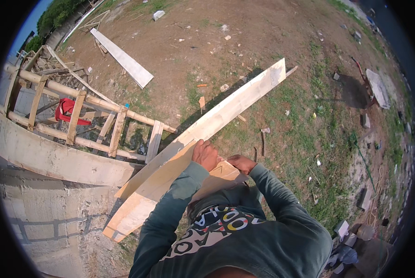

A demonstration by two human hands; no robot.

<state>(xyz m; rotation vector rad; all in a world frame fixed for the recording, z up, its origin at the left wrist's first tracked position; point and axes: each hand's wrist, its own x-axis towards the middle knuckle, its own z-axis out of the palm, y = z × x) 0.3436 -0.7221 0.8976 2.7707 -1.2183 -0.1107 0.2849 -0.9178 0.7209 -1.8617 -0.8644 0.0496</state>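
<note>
My left hand has its fingers curled over the upper edge of a pale wooden board in front of my legs. My right hand, to its right, is closed on the same board near its right end. Just beyond, a long, narrow pale plank runs diagonally from lower left to upper right, with a thinner stick partly visible behind its far end. My left fingertips are near this plank; whether they touch it, I cannot tell.
A bamboo-and-wood frame, with red cloth on it, stands left above a concrete surface. A white board lies on the dirt beyond. A shovel-like tool, rubble and plastic containers are at right.
</note>
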